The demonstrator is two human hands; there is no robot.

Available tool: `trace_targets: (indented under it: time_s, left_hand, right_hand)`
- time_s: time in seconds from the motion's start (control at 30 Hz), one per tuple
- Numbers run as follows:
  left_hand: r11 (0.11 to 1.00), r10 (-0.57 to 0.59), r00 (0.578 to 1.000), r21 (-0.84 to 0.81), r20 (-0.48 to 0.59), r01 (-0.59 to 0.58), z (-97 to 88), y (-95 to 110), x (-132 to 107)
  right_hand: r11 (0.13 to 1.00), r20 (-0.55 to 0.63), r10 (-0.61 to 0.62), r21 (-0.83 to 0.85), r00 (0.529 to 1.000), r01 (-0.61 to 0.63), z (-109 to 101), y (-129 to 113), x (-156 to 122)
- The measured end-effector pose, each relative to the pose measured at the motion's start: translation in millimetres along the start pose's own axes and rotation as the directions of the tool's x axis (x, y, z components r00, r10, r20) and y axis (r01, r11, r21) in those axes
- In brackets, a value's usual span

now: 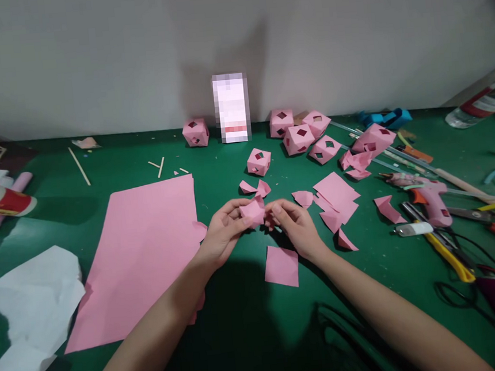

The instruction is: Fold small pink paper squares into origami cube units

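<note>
A folded pink paper piece is pinched between the thumb and fingers of my left hand. Close at its right side, my right hand is closed, its thumb and fingertips on the pink paper; partly hidden folds show beneath them. Below the hands lies a flat pink paper square. Curled pink pieces rest just beyond, near a finished-looking paper ball with diamond-shaped holes. More loose squares sit to the right of my right hand.
A large pink sheet covers the left, beside crumpled white paper and a cup. A bright phone-like screen leans on the wall. Several paper balls, a glue gun, a cutter and pliers occupy the right.
</note>
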State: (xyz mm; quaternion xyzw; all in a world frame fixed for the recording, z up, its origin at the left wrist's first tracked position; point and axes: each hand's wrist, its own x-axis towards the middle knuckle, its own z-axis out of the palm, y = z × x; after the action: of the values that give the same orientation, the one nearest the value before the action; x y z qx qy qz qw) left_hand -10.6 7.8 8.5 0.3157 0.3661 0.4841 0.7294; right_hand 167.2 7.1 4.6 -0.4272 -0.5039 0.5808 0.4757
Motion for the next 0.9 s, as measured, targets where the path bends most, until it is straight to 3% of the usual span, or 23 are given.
trace_targets:
  time_s: [0.1,0.2,0.43,0.63,0.9]
  left_hand:
    - [0.999,0.031,0.998,-0.028,-0.054,-0.033,0.6,-0.6,1.4]
    - [0.999,0.048,0.994,0.001,-0.094,-0.048,2.2,-2.0,2.0]
    - [0.993,0.087,0.987,0.085,-0.132,-0.076,3.8,-4.8,1.7]
    - [0.986,0.107,0.989,0.137,-0.103,-0.092,1.0,-7.6,0.0]
    - [0.984,0.111,0.993,0.147,-0.036,-0.105,1.3,-7.0,-0.9]
  right_hand:
    - [0.997,-0.134,-0.05,-0.061,0.99,0.042,2.2,0.8,-2.3]
    - [0.975,-0.198,-0.163,-0.185,0.967,0.127,4.2,2.2,-6.1]
    - [0.931,-0.163,-0.259,-0.304,0.952,0.201,6.5,5.2,-10.2]
    - [0.949,-0.123,-0.192,-0.275,0.974,0.153,4.5,2.3,-7.8]
    - [0.998,-0.046,-0.019,-0.063,0.999,0.016,-0.9,-1.9,-1.4]
